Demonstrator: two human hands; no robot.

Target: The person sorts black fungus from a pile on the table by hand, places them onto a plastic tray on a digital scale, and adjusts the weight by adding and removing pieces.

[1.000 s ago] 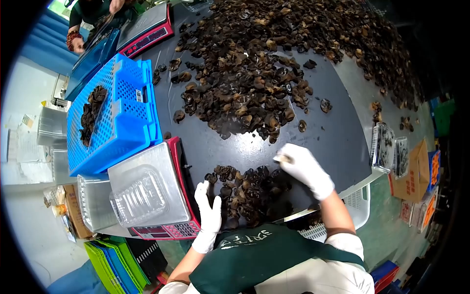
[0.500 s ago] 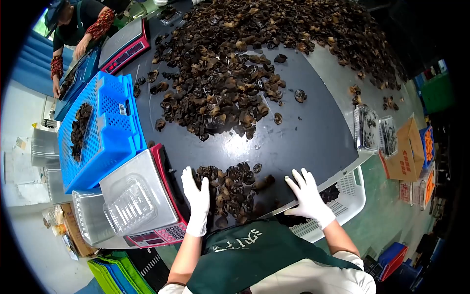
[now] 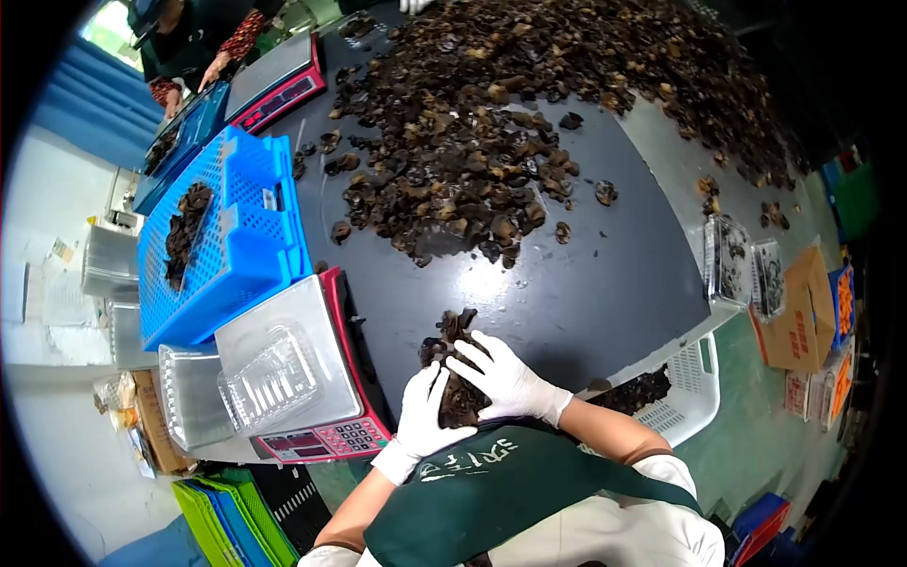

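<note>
A small heap of dark wood ear mushrooms (image 3: 460,395) lies at the table's near edge, against my apron. My left hand (image 3: 422,413), in a white glove, cups the heap's left side with its thumb apart from the fingers. From the right, my gloved right hand (image 3: 507,380) reaches over the same heap, fingers curved on top of it. The mushrooms are squeezed between both palms, and part of them is hidden under the fingers. Left of my hands, a clear plastic tray (image 3: 274,376) rests on the plate of a red scale (image 3: 345,437).
A large mushroom pile (image 3: 463,180) covers the dark table's (image 3: 605,274) far part. Blue crates (image 3: 274,255) stand at left, a white basket (image 3: 694,387) below the right edge. Clear boxes (image 3: 727,255) sit at right. A co-worker (image 3: 203,47) works beside another scale (image 3: 274,90).
Both hands have come together from either side of the near heap, the right one moving far left. The heap is now narrower, pressed between them. The view has shifted slightly.
</note>
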